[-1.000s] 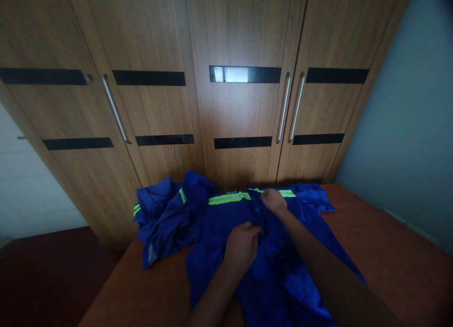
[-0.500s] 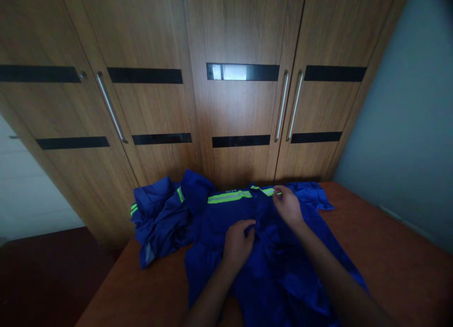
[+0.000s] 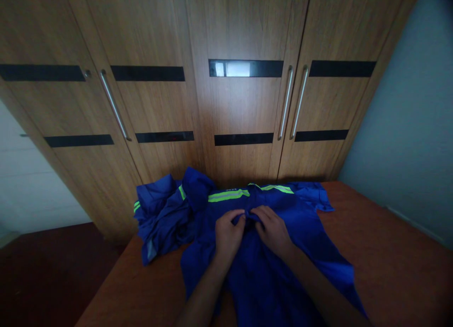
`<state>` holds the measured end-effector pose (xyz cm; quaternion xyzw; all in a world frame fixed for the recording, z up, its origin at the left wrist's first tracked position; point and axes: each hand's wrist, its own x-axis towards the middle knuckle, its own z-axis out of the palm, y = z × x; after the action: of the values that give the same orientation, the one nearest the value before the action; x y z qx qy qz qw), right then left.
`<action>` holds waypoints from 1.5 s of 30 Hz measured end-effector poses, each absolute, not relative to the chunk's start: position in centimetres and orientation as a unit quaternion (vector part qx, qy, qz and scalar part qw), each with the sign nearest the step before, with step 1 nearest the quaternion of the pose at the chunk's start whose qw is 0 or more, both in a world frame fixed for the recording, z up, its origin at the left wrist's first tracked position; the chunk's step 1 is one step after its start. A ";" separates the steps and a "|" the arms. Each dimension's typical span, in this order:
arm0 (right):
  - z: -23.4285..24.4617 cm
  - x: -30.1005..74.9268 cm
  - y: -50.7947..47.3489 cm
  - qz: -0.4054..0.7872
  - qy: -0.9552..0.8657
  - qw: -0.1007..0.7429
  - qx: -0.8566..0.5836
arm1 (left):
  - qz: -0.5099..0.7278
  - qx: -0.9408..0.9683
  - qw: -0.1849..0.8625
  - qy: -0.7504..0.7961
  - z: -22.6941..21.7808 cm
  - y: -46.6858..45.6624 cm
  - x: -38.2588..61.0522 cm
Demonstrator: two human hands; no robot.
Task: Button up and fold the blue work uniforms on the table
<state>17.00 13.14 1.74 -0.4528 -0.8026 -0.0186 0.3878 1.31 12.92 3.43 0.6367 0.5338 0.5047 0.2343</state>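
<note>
A dark blue work garment point(image 3: 304, 232) with yellow-green and silver reflective strips point(image 3: 228, 195) across its upper part lies spread on the brown table. My left hand point(image 3: 229, 232) pinches the cloth near the garment's middle, below the strips. Close beside it, my right hand point(image 3: 272, 227) grips the same cloth, its fingertips almost meeting those of the left. Between the two hands the fabric is gathered up; whether a button or another fastener is there, I cannot tell. The lower part of the garment hangs in folds between my forearms.
A bunched blue garment part point(image 3: 166, 218) with green strips lies at the left. Behind the brown table point(image 3: 382, 251) stands a wooden wardrobe point(image 3: 244, 105) with metal handles and dark inlays. A pale blue wall point(image 3: 406, 143) rises at the right.
My right hand has left the reflective strip at the upper right and moved down and left to the cloth beside my left hand. The garment's right side now lies flatter.
</note>
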 end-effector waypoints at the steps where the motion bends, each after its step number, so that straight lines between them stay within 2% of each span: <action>1: 1.9 17.2 13.9 -0.011 -0.814 0.392 -0.429 | 0.505 0.636 0.230 0.536 3.5 13.0 1.2; 8: 1.9 16.9 14.3 -0.011 -0.813 0.430 -0.392 | 0.478 0.657 0.224 0.538 3.2 13.1 0.8; 24: 0.4 16.8 13.7 -0.018 -0.827 0.373 -0.421 | 0.432 0.736 0.190 0.486 2.6 12.5 1.1; 39: -0.4 16.3 14.1 0.066 -0.747 0.460 -0.476 | 0.426 0.734 0.210 0.486 2.5 12.6 1.3; 45: -0.5 16.4 14.2 0.067 -0.740 0.469 -0.478 | 0.419 0.723 0.206 0.509 2.3 12.8 1.2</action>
<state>16.44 14.24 -0.50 -0.4777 -0.7397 0.0668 0.4693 1.25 12.82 2.28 0.7228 0.5095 0.4189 0.2063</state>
